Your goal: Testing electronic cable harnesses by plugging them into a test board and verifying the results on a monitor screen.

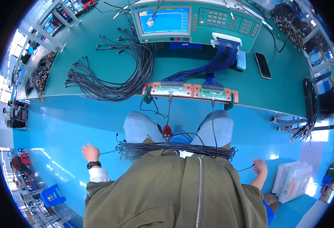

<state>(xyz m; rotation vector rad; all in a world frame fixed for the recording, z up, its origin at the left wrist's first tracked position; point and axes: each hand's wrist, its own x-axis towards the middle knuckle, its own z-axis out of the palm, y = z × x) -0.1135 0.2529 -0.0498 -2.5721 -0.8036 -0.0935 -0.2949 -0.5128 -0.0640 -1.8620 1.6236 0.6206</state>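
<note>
My left hand (91, 152), with a dark watch at its wrist, is held out to the left; a thin black cable (108, 152) runs from it toward my lap. Out to the right, my right hand (260, 168) pinches the end of a black cable (246, 168) that passes behind my jacket. Whether both ends belong to one cable is hidden. Across my lap lies a thick bundle of black cables (148, 150). Two cables (169, 110) hang plugged into the test fixture (192, 92) clamped on the table edge.
A tester with a lit screen (164, 21) stands on the green table (250, 91), joined to the fixture by blue ribbon wires (201, 68). More black cables (136, 76) lie left of it, a phone (262, 65) right. White packages (291, 180) and a blue stool (53, 195) flank me.
</note>
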